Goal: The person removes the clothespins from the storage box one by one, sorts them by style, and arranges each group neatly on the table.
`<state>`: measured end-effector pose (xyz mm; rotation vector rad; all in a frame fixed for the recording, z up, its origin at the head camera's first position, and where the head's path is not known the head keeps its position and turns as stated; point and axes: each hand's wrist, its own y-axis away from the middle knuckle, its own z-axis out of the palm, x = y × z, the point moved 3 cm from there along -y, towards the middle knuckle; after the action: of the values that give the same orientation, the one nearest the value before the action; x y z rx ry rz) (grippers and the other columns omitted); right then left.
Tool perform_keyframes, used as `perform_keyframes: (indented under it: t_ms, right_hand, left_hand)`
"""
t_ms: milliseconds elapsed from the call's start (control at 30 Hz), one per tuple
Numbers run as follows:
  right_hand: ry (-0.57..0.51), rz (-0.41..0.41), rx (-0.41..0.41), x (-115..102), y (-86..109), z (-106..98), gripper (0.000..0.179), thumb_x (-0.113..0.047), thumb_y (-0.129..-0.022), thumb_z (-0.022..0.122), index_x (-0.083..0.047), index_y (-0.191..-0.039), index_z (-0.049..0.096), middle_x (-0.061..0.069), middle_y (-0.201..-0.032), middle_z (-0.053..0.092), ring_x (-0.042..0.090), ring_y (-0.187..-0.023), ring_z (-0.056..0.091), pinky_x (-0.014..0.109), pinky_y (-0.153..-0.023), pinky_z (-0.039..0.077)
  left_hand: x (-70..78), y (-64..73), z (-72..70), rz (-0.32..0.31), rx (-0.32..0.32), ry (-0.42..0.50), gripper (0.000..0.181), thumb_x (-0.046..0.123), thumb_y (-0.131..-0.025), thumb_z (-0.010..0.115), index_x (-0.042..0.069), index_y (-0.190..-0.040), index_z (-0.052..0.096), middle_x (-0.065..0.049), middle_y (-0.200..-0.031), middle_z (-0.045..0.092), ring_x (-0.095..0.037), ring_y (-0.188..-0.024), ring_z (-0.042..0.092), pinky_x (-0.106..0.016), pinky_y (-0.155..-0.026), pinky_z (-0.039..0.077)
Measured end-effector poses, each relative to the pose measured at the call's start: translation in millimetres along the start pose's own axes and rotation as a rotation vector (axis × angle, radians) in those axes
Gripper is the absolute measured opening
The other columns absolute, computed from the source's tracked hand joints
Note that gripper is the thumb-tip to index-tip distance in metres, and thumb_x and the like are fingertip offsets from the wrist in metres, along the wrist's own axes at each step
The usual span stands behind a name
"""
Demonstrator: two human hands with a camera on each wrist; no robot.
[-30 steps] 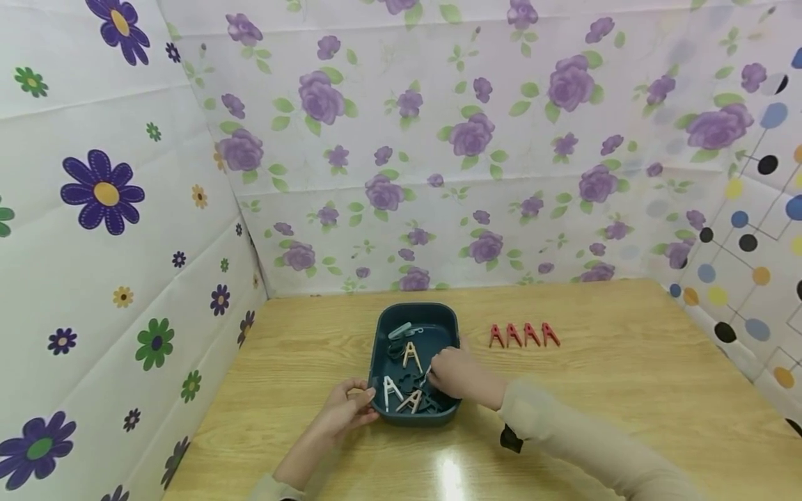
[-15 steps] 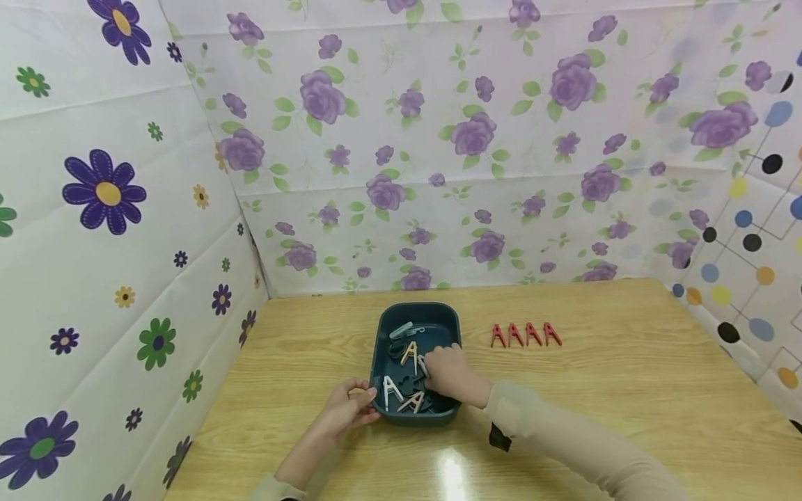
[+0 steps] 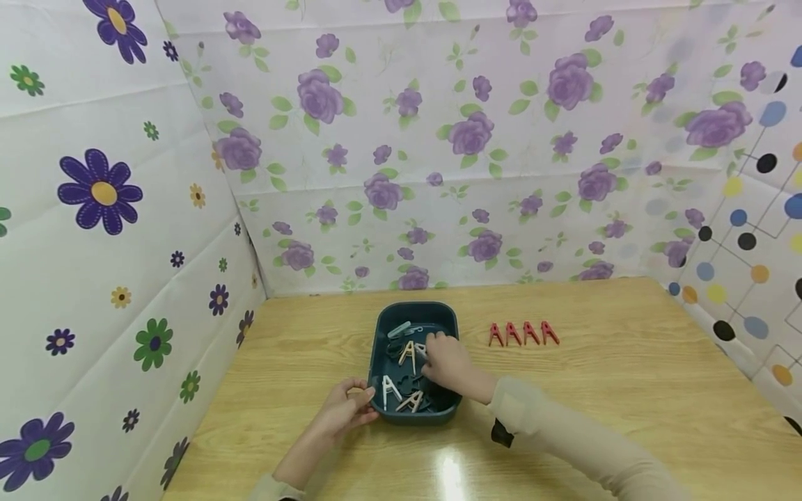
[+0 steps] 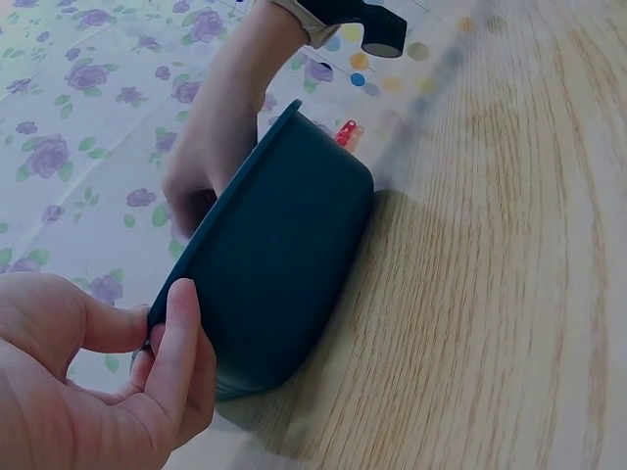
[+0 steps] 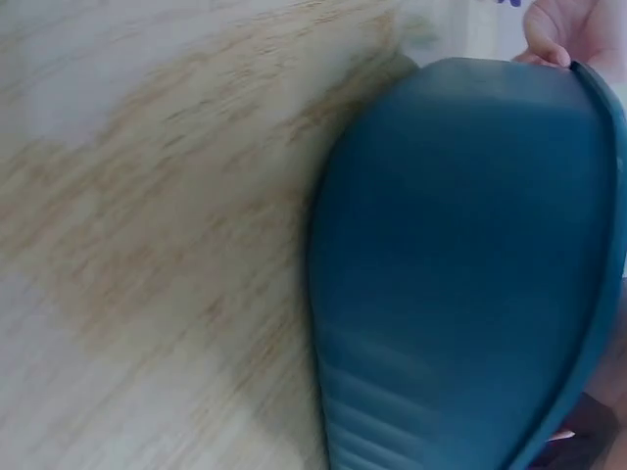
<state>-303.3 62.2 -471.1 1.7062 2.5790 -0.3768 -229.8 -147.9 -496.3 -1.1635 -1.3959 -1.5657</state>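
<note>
A dark teal plastic bin (image 3: 416, 419) sits on the wooden table in the head view. My left hand (image 3: 344, 407) grips its near left rim, thumb on top, as the left wrist view also shows. Inside the bin, my right hand (image 3: 448, 363) pinches a pale grey clothespin (image 3: 421, 348), its fingertips partly hidden. Just left of that stands a yellow clothespin (image 3: 408, 353). A white clothespin (image 3: 391, 390) and a beige clothespin (image 3: 410, 401) lie at the near end, beside dark teal pieces (image 3: 410, 383). A light blue clip (image 3: 399, 330) lies toward the back.
Several red clothespins (image 3: 523, 333) stand in a row on the table (image 3: 601, 362), right of the bin. Flowered cloth (image 3: 407, 139) hangs behind the table and along its left, dotted cloth (image 3: 752, 278) on the right.
My right hand has moved toward the back of the bin with the pale grey clothespin, bringing it beside the yellow one. My left hand has stayed on the rim.
</note>
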Motion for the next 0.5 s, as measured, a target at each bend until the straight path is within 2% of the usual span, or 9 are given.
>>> perform_keyframes:
  t_ms: [133, 300, 367, 500]
  right_hand:
    - [-0.083, -0.005, 0.065, 5.2, 0.7, -8.1, 0.033, -0.014, -0.077, 0.075, 0.003, -0.100, 0.057, 0.013, -0.083, 0.056, 0.017, -0.062, 0.049, 0.029, -0.050, 0.047]
    - [-0.157, 0.002, 0.153, 13.4, 1.4, -17.4, 0.028, -0.007, -0.076, 0.071, 0.004, -0.097, 0.056, 0.012, -0.080, 0.052, 0.015, -0.056, 0.044, 0.024, -0.046, 0.037]
    - [-0.187, 0.013, 0.168, 16.3, 2.2, -22.1, 0.029, -0.006, -0.076, 0.070, 0.004, -0.099, 0.056, 0.012, -0.079, 0.052, 0.015, -0.056, 0.043, 0.024, -0.046, 0.034]
    - [-0.224, 0.043, 0.175, 23.3, 3.8, -29.2, 0.035, -0.008, -0.077, 0.069, 0.006, -0.105, 0.055, 0.014, -0.083, 0.055, 0.016, -0.059, 0.046, 0.025, -0.049, 0.039]
  left_hand:
    - [-0.5, -0.6, -0.2, -0.002, 0.000, 0.000, 0.023, 0.010, -0.098, 0.054, -0.002, -0.115, 0.043, -0.007, -0.084, 0.059, -0.013, -0.072, 0.059, -0.025, -0.069, 0.059]
    - [-0.8, -1.0, -0.1, 0.005, -0.010, 0.002, 0.023, 0.010, -0.098, 0.054, -0.003, -0.115, 0.043, -0.007, -0.084, 0.060, -0.013, -0.072, 0.059, -0.025, -0.069, 0.059]
    - [-0.6, -0.9, -0.1, 0.010, -0.015, 0.001, 0.023, 0.010, -0.098, 0.054, -0.003, -0.115, 0.043, -0.007, -0.084, 0.060, -0.013, -0.072, 0.059, -0.025, -0.069, 0.059]
    - [-0.1, -0.5, -0.3, 0.017, -0.019, 0.003, 0.023, 0.009, -0.098, 0.053, -0.003, -0.115, 0.043, -0.007, -0.083, 0.060, -0.012, -0.072, 0.059, -0.024, -0.069, 0.059]
